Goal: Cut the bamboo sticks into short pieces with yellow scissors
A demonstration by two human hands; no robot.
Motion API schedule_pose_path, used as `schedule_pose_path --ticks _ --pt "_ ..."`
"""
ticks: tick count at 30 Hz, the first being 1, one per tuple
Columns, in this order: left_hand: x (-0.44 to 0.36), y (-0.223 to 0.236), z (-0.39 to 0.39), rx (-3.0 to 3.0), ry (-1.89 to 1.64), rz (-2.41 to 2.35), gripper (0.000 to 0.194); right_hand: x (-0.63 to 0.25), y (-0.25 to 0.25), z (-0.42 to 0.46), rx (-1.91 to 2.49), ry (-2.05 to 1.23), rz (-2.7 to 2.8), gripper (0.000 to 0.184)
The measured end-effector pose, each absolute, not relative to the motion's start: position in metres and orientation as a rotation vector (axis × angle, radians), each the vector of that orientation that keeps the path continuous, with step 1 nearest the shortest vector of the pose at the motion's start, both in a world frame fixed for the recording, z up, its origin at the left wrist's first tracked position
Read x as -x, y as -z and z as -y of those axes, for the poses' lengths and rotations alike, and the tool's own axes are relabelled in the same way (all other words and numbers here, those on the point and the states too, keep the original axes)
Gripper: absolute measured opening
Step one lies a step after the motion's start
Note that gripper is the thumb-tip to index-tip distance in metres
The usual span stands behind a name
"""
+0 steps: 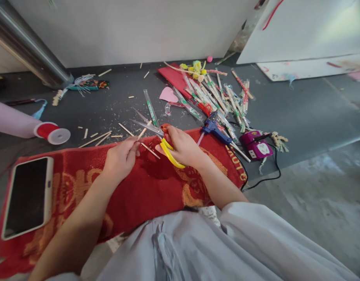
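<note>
My left hand (121, 158) pinches a thin wooden stick (144, 130) between thumb and fingers, over the far edge of a red towel (133, 199). In my right hand (182, 146) is a pair of scissors (168, 150) with yellow handles, blades parted and pointing up to the left. The blades lie close to the stick; whether they touch it I cannot tell. Another stick (150, 151) runs beneath, partly hidden by my left fingers. Several cut sticks (95, 139) lie on the dark table just past the towel.
A blue glue gun (215, 130) and a purple box (256, 145) with a black cable lie at right. Behind are many wrapped chopsticks (215, 93) and a pink paper heart (168, 95). A white phone (27, 197) rests on the towel, near a red ribbon spool (48, 130).
</note>
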State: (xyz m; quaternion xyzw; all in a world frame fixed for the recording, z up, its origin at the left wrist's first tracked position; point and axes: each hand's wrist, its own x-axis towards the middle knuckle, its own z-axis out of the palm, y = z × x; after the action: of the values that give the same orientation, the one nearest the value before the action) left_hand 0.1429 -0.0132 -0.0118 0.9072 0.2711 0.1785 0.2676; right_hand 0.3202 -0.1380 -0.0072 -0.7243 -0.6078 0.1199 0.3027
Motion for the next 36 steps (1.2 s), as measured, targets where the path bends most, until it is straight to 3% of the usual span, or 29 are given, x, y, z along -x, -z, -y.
schedule_pose_path --ticks 8,26,36 --pt "-0.143 0.005 0.016 -2.433 -0.423 -0.644 0.035 -0.319 -0.002 0.142 1.924 -0.315 1.670 0.055" --pt "-0.145 0.008 0.015 -2.520 -0.474 -0.703 0.027 -0.314 -0.012 0.141 2.265 -0.359 1.611 0.060" --pt "-0.144 0.012 0.013 -2.578 -0.486 -0.693 0.031 -0.324 -0.013 0.141 2.198 -0.421 1.678 0.055"
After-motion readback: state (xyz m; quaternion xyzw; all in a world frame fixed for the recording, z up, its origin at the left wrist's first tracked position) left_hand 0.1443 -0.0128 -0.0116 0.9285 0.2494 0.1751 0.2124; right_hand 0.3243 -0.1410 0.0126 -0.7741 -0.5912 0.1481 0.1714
